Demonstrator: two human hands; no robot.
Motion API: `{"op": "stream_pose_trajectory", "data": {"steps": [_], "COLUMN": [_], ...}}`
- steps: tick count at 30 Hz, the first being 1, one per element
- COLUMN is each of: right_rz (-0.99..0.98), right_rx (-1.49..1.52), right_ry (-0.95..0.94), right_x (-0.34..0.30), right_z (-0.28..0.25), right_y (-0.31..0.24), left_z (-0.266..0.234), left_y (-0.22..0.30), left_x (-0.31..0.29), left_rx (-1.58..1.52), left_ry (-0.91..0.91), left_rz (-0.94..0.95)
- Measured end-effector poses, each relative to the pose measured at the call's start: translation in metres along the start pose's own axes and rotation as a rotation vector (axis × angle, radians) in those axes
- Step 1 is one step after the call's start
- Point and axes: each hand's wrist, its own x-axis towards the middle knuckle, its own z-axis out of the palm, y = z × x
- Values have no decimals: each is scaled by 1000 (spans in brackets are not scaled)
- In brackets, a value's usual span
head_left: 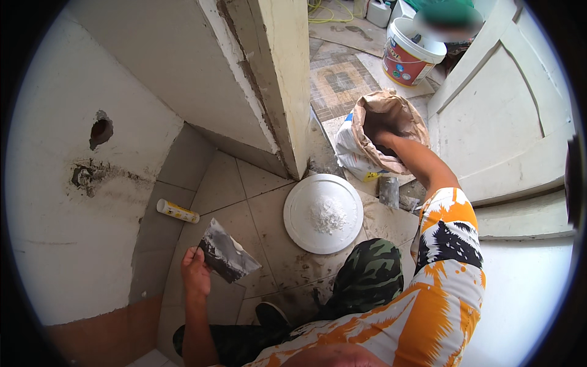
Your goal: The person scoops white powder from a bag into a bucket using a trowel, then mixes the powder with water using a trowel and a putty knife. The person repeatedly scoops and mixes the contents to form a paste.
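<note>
My left hand [195,270] is closed on the edge of a flat, wide-bladed scraper [227,251], its metal face smeared with dark and white residue. To the right, my right arm reaches down into an open paper sack [394,122] with a rolled brown rim. Only the back of my right hand [385,138] shows; its fingers are hidden inside the sack. Between the two hands, a round white lid [296,229] lies on the tiled floor. A heap of white powder [329,215] sits on it, somewhat right of its middle.
A white and yellow tube [177,211] lies by the left wall. Past the doorway post [286,79] stands a red and white bucket [413,55], with a white jug [379,12] behind it. A pale panelled door [501,116] is at the right. The left wall has a hole [101,130].
</note>
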Motion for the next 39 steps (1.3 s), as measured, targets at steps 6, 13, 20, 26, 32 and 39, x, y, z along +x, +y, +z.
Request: {"op": "stream_pose_trajectory", "data": {"steps": [6,13,20,26,32,39], "right_rz": [62,137,427,367,325,379], "right_rx": [143,308,623,599,647,695], "right_ry": [14,92,-9,38,40,46], "right_x": [-9,-22,-87,-139,-175,-210], "right_z": [8,-1,-90,-135,-168,-175], "right_y": [-10,-7,-69,-77,-59,-54], "left_z": [1,16,-2,-12,-16,-11], "left_y": [3,6,-4,-10,-16,-18], "left_x": [-4,0,8,15,16,12], "left_rx": [-34,-12,-6,-25,-26,-40], "left_ry": [-95,-130,-97,-121,-126,-101], "left_rz": [18,59,77,92,77,47]}}
